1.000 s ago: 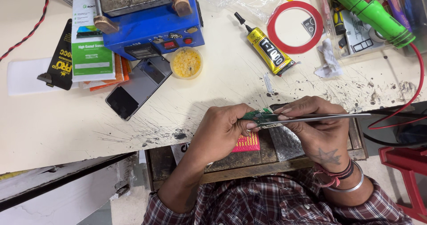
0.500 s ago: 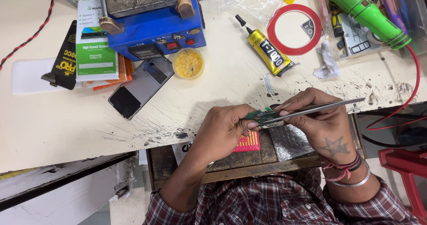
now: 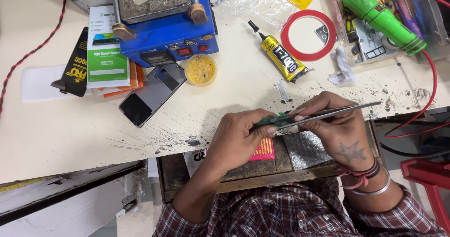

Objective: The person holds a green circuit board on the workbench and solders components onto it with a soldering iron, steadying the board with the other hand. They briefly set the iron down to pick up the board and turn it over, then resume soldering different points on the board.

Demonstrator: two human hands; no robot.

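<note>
Green circuit board (image 3: 274, 120) pinched in left hand (image 3: 239, 141), right hand (image 3: 335, 127) holding tweezers (image 3: 337, 112) on it

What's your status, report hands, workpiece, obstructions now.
Left hand pinching small green board. Right hand holding metal tweezers, tips at the board. Glue tube and phone lie apart; nothing in the way.

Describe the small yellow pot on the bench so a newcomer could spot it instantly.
Start at the blue machine at the top of the white bench. Just off its lower right corner sits the round pot, beside a dark phone. It alone is a small clear cup of yellow paste.
</note>
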